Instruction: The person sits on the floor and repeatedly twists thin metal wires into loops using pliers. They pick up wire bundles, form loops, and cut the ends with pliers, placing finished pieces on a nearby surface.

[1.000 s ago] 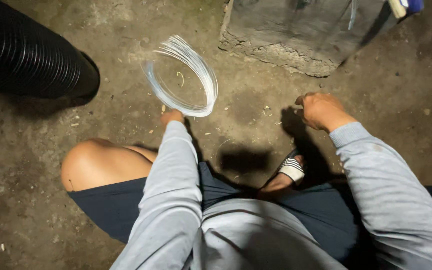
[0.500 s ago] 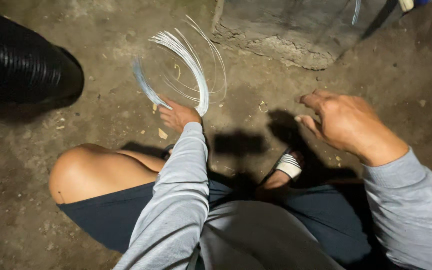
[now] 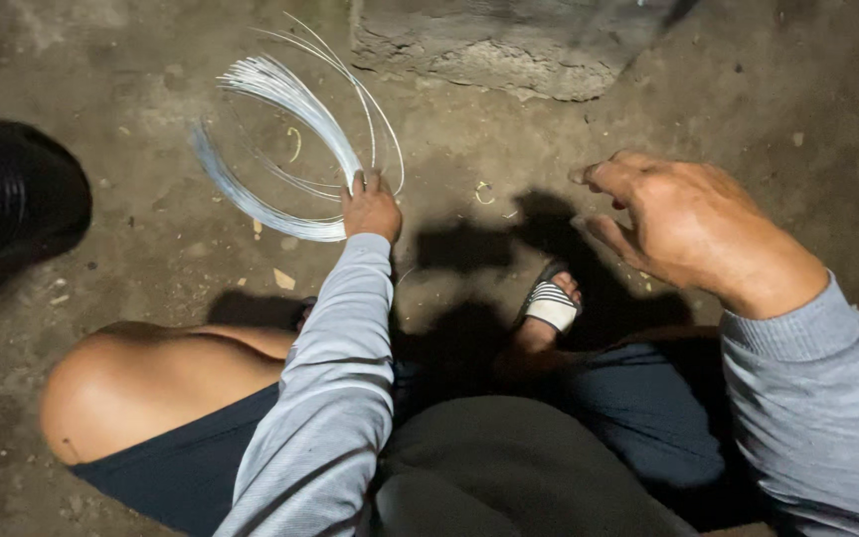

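The person is squatting on the dirt floor (image 3: 728, 89) and is holding a coil of thin wire (image 3: 280, 149) with the left hand (image 3: 370, 207). The fingers are closing around the near side of the coil, pinching the bundled strands together, while the rest of the loop is standing out above the ground toward the grey concrete block (image 3: 489, 45). The right hand (image 3: 683, 224) is hovering free at the other side, fingers loosely spread and half curled, touching nothing as far as I can see.

To handle this well, I think the left hand should be gripping all strands at one place, because some loops are already springing away from the bundle at the top. The free hand could be gathering those loose turns.

The wire is looking pale, silvery and stiff, many turns lying side by side. It is a little blurred, so I cannot tell if anything ties it. A black ribbed pipe (image 3: 12, 199) is lying at the left, and a striped sandal (image 3: 552, 303) is showing below.
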